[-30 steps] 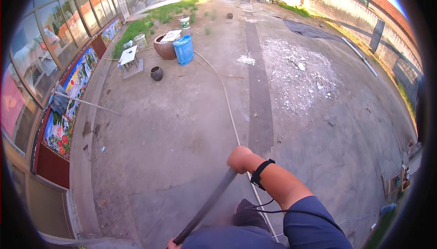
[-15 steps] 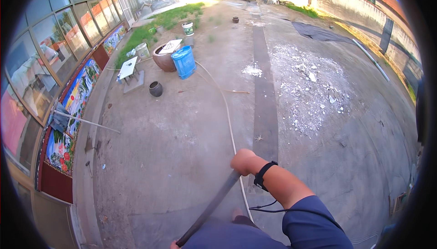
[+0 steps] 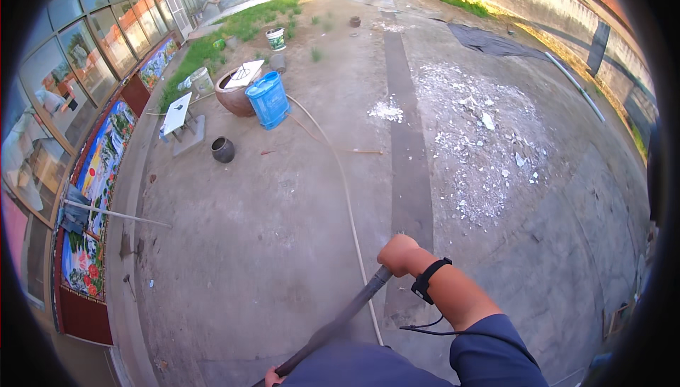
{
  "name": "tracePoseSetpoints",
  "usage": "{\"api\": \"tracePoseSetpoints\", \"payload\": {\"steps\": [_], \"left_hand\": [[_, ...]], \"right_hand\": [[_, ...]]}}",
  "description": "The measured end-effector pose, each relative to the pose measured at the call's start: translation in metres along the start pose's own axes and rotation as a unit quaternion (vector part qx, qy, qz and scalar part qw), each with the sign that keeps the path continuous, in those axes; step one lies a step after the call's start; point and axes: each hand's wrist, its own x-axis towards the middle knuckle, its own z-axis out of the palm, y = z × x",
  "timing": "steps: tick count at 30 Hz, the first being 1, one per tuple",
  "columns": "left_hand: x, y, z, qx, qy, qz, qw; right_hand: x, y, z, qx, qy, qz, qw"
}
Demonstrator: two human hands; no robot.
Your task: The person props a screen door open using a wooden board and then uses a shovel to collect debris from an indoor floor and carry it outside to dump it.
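Observation:
A long dark pole [image 3: 336, 322] slants across my front, and its lower end runs out past the bottom edge. My right hand [image 3: 399, 254] is closed around its upper end; a black band [image 3: 427, 281] circles that wrist. Lower down, my left hand [image 3: 273, 377] grips the same pole, only partly visible beside my dark blue shirt [image 3: 368, 367]. Whatever the pole's other end carries is out of sight. A pale hose [image 3: 345, 192] lies along the ground and passes beneath the pole. From my right wrist a thin black cord [image 3: 432, 329] trails back toward the sleeve.
White rubble [image 3: 489, 139] is scattered right of a dark ground strip [image 3: 407, 153]. Ahead to the left stand a blue barrel [image 3: 268, 101], a brown vat [image 3: 232, 99], a dark pot [image 3: 222, 150] and a small white table [image 3: 176, 114]. A mop [image 3: 117, 213] leans by the tiled wall.
Both hands still grip the pole. My right hand has moved slightly right and down with its upper end. The view has shifted, so the yard's objects sit farther left.

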Motion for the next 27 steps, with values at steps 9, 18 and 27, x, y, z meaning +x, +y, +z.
{"api": "tracePoseSetpoints", "payload": {"steps": [9,18,27], "left_hand": [[0.112,0.041,0.093,-0.121,-0.089,-0.096,0.984],[0.035,0.082,0.278,0.085,-0.158,-0.098,0.979],[-0.009,0.050,0.460,0.189,-0.205,-0.055,0.959]], "right_hand": [[0.003,0.097,-0.005,0.031,0.031,0.071,0.997],[-0.058,0.185,0.106,0.147,-0.019,0.198,0.969],[-0.157,0.280,0.196,0.290,-0.017,0.286,0.913]]}}
